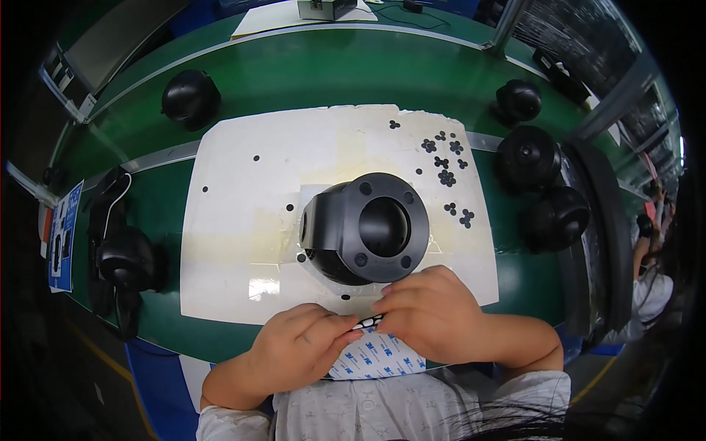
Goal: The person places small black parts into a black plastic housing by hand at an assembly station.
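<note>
Black-and-white and narrow, the dotted strip (368, 323) sits right between the hands, and from my distant seat I have it low in the head view, just in front of the wearer's shirt (353, 408). Left hand (298, 345) pinches one end, right hand (434, 316) the other, thumbs and fingers drawn close on it. Its long axis runs mostly sideways, rising a touch toward the right.

Below it I see a white sheet (379, 358) with blue markings; whether the strip is its folded edge, I can't tell.

Now the relation that counts: the black housing (365, 229) lies straight beyond the strip, away from the body, its ringed opening facing up. Right hand is the nearer one, top fingers just beside the ring's near rim; touching or not, I can't say.

Outward we go! Black dots (290, 207) lie scattered around the housing on a white board (239, 213), with clover-like clusters (447, 178) at the far right. Beyond, black domes (191, 99) line both sides of the green surface (287, 73).
</note>
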A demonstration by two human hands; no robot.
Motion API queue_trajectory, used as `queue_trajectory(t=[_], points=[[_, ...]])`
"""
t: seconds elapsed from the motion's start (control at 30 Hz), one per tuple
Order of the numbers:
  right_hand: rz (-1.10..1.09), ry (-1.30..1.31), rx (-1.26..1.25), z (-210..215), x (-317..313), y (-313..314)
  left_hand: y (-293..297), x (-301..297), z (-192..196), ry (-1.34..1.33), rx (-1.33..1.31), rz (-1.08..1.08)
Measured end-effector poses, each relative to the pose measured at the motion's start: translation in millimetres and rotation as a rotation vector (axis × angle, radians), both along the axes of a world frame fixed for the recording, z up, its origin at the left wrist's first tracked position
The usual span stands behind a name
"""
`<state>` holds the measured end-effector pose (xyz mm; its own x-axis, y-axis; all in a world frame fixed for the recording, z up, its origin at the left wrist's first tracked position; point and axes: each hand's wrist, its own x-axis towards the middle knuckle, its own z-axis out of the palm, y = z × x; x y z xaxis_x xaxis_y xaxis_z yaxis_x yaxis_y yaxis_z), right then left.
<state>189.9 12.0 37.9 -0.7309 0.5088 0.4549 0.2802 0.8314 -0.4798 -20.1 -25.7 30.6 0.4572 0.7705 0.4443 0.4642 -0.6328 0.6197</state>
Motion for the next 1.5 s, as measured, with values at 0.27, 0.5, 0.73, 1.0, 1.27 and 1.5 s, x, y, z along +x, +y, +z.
queue_trajectory(t=[0.27,0.5,0.73,1.0,1.27,1.5], points=[[-0.014,0.209,-0.414,4.9,11.5,-0.1,0.1,1.1,-0.5,-0.025,0.121,0.019],[0.131,0.028,0.024,6.7,15.0,-2.6,-1.7,2.1,-4.9,0.001,0.204,0.042],[0.082,0.273,-0.160,7.5,-6.1,-6.5,-2.0,4.7,-4.7,0.035,0.150,0.083],[0.000,0.394,-0.290,-11.5,-8.3,-11.6,2.0,6.0,-1.4,0.028,0.180,0.024],[0.205,0.164,-0.033,4.9,-3.8,-9.2,-1.1,3.3,-2.5,0.024,0.133,0.029],[0.123,0.288,0.390,-9.4,-12.5,-14.0,-3.1,7.1,-8.9,-0.057,-0.013,0.052]])
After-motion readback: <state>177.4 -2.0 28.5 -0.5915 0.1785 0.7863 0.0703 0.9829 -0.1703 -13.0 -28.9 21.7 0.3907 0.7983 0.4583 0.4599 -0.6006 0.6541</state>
